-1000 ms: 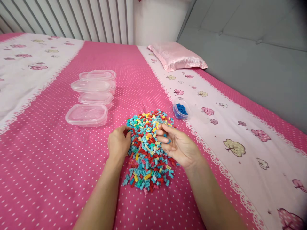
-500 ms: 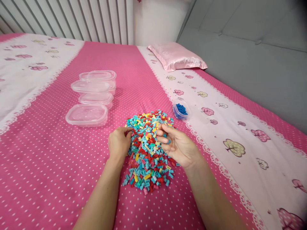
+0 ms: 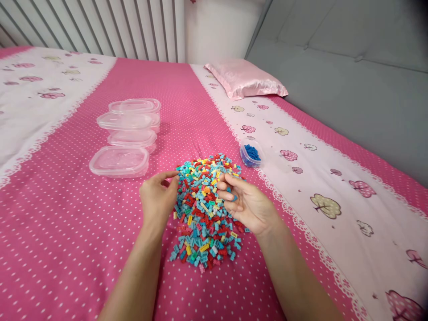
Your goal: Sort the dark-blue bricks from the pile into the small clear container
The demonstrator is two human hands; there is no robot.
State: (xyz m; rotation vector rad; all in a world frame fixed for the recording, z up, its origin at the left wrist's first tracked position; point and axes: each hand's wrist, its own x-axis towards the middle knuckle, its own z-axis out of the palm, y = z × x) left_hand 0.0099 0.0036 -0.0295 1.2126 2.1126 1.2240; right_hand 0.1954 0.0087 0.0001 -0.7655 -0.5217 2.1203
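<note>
A loose pile of small toy building bricks [image 3: 203,214], mostly light blue, red, yellow and green, lies on the pink bedspread between my hands. At the pile's upper left edge, my left hand [image 3: 158,198] has its thumb and forefinger brought close together; whatever may be between the tips is too small to make out. My right hand [image 3: 249,205] hovers over the right side, palm turned inward and fingers curled. Some blue bricks [image 3: 234,195] show in its curled fingers. Beyond it stands a small clear tub [image 3: 261,161] with dark blue bricks [image 3: 252,152] inside.
Several clear plastic containers with lids [image 3: 119,161] stand in a row at the left. A pink satin pillow [image 3: 245,78] lies toward the back, beside a grey padded panel [image 3: 334,84]. White slats [image 3: 133,31] rise behind the dotted bedspread [image 3: 67,223].
My left hand has shifted left and slightly up, from within the pile's left side to its edge. My right hand has stayed nearly in place.
</note>
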